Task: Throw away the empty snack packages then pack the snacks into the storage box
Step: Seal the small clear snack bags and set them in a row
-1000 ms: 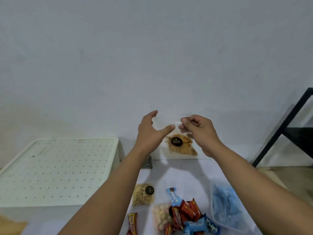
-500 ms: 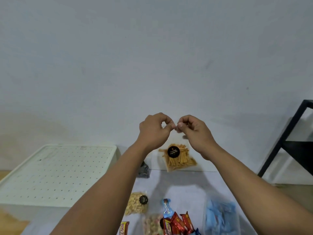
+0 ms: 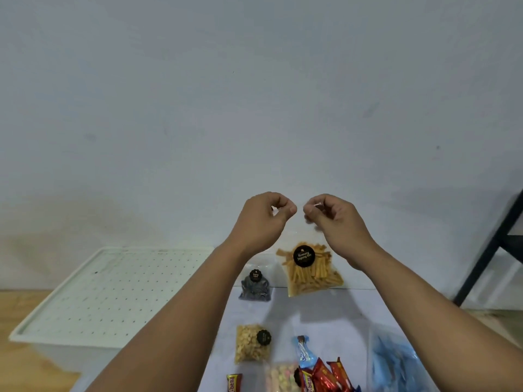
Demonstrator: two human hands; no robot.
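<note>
My left hand point(image 3: 261, 222) and my right hand point(image 3: 336, 222) are raised in front of the wall, both pinching the top edge of a clear bag of orange stick snacks point(image 3: 310, 271) with a round black label; the bag hangs below them. On the white cloth lie a dark snack pouch point(image 3: 255, 287), a bag of pale nuts point(image 3: 252, 346), a blue wrapper point(image 3: 303, 352), red wrapped bars point(image 3: 325, 376) and a pastel candy bag point(image 3: 280, 377). The white storage box point(image 3: 85, 292) with its dotted lid on stands at the left.
A clear container with blue packets point(image 3: 396, 363) sits at the lower right. A black metal frame point(image 3: 492, 250) leans at the right edge. The wall is close behind. Wooden floor point(image 3: 25, 363) shows at the lower left.
Both hands closed their pinch on the bag's top edge and rose slightly; the stick snack bag now hangs lower and fuller in view. The camera tilted up.
</note>
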